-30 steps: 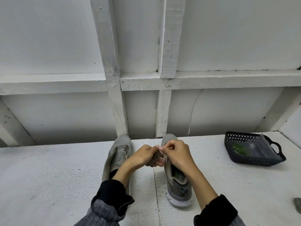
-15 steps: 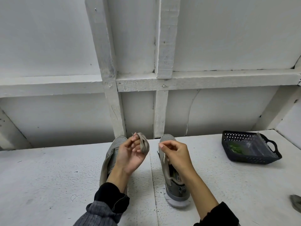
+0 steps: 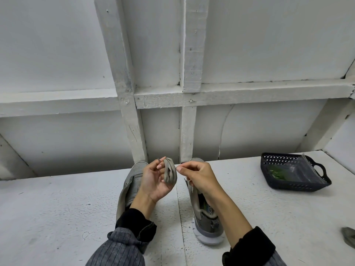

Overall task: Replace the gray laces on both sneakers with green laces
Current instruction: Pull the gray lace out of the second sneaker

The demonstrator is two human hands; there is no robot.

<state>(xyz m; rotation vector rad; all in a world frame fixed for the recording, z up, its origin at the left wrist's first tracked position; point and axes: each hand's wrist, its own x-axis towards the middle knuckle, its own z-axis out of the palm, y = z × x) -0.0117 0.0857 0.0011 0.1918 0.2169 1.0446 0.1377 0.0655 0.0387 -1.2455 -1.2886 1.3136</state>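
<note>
- Head view: the left hand (image 3: 154,181), palm up, holds a coiled gray lace (image 3: 170,173) wound in loops around its fingers, raised just above the gap between the two sneakers.
- The right hand (image 3: 199,176) is curled, thumb and forefinger pinched together beside the coil; it seems to hold the lace's thin free end, though that end is too small to be sure of.
- The left sneaker (image 3: 132,181) and right sneaker (image 3: 207,223) stand side by side on the white surface (image 3: 57,208), toes pointing away; both look unlaced, judged from the slack uppers.
- The green laces (image 3: 276,172) lie in a clear bag inside the dark basket (image 3: 294,185), well apart to the right.
- At the right edge lies a gray bundle (image 3: 348,239), perhaps the other removed lace; it is cut off by the frame.
- To finish this step well: keep the loops snug on the fingers, wrap the free end around the middle and tuck it so the coil holds, then set it aside away from the basket so old and new laces do not mix.
</note>
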